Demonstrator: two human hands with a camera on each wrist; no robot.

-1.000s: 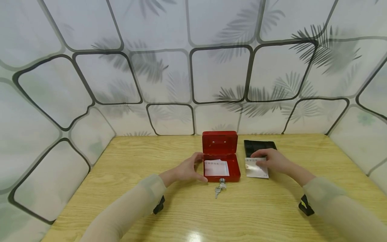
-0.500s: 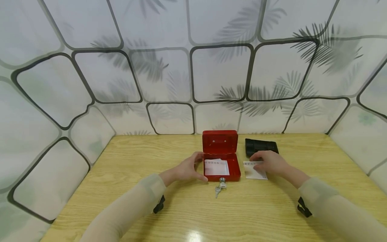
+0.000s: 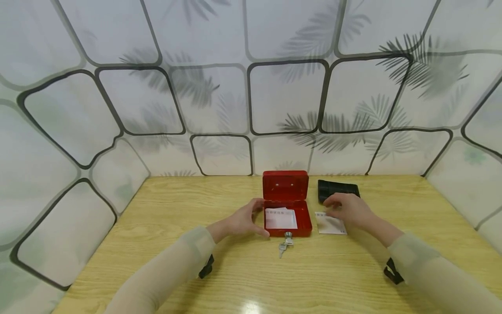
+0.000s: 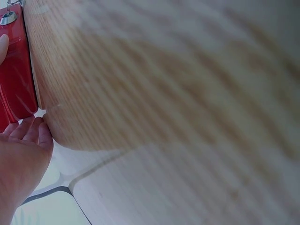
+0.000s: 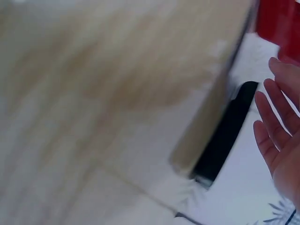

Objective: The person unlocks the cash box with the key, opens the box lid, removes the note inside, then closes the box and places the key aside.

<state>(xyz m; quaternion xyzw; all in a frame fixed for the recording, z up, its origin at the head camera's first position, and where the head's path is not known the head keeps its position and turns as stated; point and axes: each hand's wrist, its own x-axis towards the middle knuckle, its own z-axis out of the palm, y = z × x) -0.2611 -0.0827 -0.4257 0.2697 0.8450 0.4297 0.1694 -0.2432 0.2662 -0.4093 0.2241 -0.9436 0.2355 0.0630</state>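
Note:
A red cash box (image 3: 302, 220) stands with its lid (image 3: 285, 185) raised and printed paper slips (image 3: 280, 219) lying inside on the left. My left hand (image 3: 241, 218) holds the box by its left side, thumb at the front corner, fingers toward the back; the left wrist view shows these fingers (image 4: 30, 130) against the red wall. Right of the box, another printed slip (image 3: 331, 225) lies on the table. Over its upper edge is my right hand (image 3: 351, 209), its fingers (image 5: 272, 112) loosely extended and spread, holding nothing visible. Keys (image 3: 283, 247) hang from the front lock.
Behind my right hand lies a black wallet-like case (image 3: 327, 190), also seen as a black case (image 5: 227, 136) in the right wrist view. The wooden table (image 3: 188, 196) meets a patterned curtain (image 3: 219, 100) at its back and sides.
The slip at the right has come down and slightly toward me, away from the black case, and my right hand has lifted off it a little. My left hand stays put.

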